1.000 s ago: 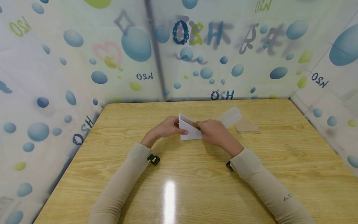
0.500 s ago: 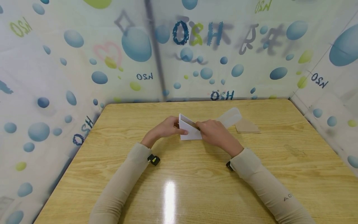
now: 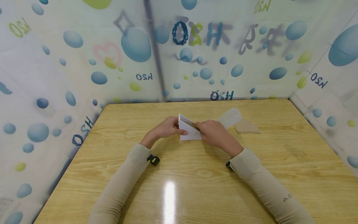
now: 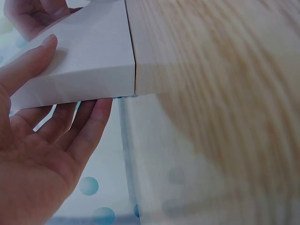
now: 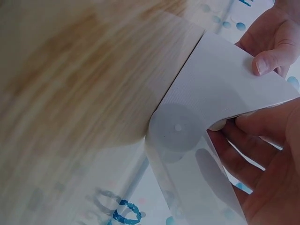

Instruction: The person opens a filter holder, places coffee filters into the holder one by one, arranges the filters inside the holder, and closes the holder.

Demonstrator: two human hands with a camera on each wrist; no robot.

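Observation:
A slim white box [image 3: 190, 134], its slanted upper side open, stands upright over the middle of the table. My left hand [image 3: 168, 127] grips its left end, thumb on the near face and fingers behind. At the right end my right hand [image 3: 214, 132] holds the open edge, fingers curled and fingertips hidden at the opening. The right wrist view shows the thumb and fingers of that hand right at the box's cut-out edge. A translucent plastic strip [image 5: 197, 187] with a round end overlaps the box's corner there; in the head view it shows beyond the right hand.
A flat piece of brown cardboard [image 3: 247, 127] lies on the wooden table [image 3: 195, 186], right of the right hand and beside the strip. Patterned sheets [image 3: 207, 74] hang behind and along both sides. Small black devices [image 3: 153, 160] are strapped at both cuffs.

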